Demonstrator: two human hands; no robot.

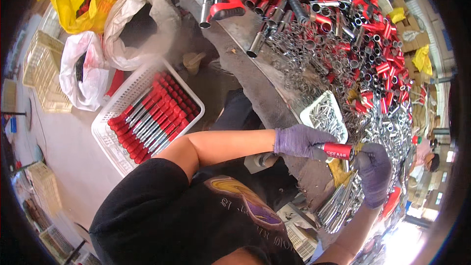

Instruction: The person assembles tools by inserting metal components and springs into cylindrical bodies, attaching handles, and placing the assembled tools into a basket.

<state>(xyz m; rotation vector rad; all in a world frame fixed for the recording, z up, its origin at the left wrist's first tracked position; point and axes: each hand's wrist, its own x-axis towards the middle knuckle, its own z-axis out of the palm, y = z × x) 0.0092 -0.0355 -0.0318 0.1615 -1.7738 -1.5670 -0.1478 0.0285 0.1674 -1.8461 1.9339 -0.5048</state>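
Observation:
Both my hands wear purple-grey gloves and meet over the front of the workbench. My left hand is closed around a short red tube with pale printing, which lies about level. My right hand is curled at the tube's right end, fingers pressed together; whatever they pinch is hidden. Just beyond my left hand stands a white plastic tray of small metal pins. Below the tube lie a yellow cloth and a bundle of long metal rods.
Chrome tubes, red-and-black handles, springs and red sleeves cover the bench. At left, a white crate holds rows of red-handled tools. Behind it stand white sacks and a yellow bag.

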